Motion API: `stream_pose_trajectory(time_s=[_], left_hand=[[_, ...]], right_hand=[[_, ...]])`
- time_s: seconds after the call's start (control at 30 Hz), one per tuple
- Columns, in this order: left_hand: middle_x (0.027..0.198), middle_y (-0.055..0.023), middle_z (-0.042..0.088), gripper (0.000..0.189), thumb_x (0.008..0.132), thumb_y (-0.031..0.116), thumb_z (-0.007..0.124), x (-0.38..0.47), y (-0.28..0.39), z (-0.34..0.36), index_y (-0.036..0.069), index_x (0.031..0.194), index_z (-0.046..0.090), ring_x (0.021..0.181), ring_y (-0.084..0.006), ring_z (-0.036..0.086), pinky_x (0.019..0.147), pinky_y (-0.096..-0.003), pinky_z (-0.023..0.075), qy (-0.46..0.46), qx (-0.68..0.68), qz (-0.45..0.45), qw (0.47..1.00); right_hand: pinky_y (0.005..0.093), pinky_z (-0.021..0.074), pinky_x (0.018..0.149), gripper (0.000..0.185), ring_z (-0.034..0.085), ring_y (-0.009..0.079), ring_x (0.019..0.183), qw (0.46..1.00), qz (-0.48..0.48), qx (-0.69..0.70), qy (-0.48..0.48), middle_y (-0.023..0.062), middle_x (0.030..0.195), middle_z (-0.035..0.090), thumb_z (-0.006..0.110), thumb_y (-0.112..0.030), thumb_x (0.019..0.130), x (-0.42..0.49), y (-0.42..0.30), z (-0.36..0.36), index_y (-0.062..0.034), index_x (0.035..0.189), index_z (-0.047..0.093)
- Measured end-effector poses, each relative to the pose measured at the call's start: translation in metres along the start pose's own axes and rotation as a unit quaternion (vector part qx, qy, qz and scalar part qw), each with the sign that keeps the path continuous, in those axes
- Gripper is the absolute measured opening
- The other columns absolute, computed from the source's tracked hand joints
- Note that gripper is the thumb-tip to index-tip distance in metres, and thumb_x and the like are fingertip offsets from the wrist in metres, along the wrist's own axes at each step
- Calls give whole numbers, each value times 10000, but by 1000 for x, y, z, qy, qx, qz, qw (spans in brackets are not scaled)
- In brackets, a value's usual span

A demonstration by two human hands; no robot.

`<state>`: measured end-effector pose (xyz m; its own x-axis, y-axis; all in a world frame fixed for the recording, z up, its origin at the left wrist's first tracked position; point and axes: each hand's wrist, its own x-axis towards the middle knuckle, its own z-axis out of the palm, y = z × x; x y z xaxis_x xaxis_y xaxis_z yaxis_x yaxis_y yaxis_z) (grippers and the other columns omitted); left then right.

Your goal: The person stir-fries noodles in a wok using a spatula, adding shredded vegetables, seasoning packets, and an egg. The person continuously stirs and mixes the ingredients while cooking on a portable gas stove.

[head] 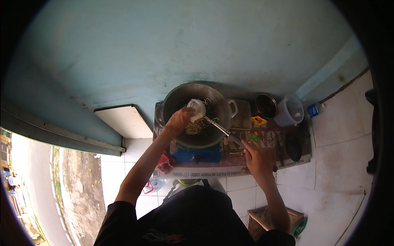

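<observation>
A deep grey metal wok (172, 97) with loop handles sits over a blue stove (197, 155). Shredded pale-green food (196, 127) lies in its bottom. Above that food, my left hand (179, 120) grips a whitish, translucent plastic bag (197, 108), and a few pale shreds show beside it. My right hand (258, 155) holds the dark handle of a cooking utensil (221, 128). Its metal shaft slants down and left into the wok. The bag and the food hide the utensil's working end, so its kind cannot be told.
A printed banner sheet (200, 172) covers the low table. To the wok's right are a metal pot (266, 105), a translucent plastic bucket (289, 110), a yellow packet (258, 120) and a green packet (254, 137). A red plastic bag (165, 162) lies front left. A blue wall (197, 46) rises close behind.
</observation>
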<state>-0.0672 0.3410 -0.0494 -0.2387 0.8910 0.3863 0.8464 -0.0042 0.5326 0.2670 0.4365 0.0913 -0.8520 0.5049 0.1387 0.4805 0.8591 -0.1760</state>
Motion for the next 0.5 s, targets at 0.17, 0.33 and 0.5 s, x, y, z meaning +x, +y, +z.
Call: stream_pose_trajectory(time_s=[0.17, 0.33, 0.5], left_hand=[[1169, -177, 633, 340, 775, -27, 558, 0, -12, -2, -6, 1097, 665, 1137, -352, 561, 976, -411, 475, 36, 46, -60, 997], [1218, -164, 601, 425, 764, -66, 549, 9, 5, 22, 10, 1176, 619, 1096, -364, 563, 980, -418, 464, 24, 3, 57, 998], [1200, -215, 608, 424, 801, -98, 513, 5, -6, 13, 9, 1201, 606, 1117, -390, 573, 973, -418, 477, 85, 33, -44, 995]], right_hand=[[394, 542, 705, 328, 670, 303, 850, 999, 47, -21, -4, 171, 1049, 623, 591, -121, 925, 1, -6, -12, -92, 1250, 628], [388, 542, 709, 331, 678, 308, 853, 998, 57, -17, -33, 187, 1081, 624, 596, -116, 920, 0, -9, -18, -85, 1249, 627], [394, 543, 724, 333, 681, 320, 858, 999, 46, -24, -5, 187, 1111, 624, 597, -115, 920, -3, -11, -27, -92, 1251, 626]])
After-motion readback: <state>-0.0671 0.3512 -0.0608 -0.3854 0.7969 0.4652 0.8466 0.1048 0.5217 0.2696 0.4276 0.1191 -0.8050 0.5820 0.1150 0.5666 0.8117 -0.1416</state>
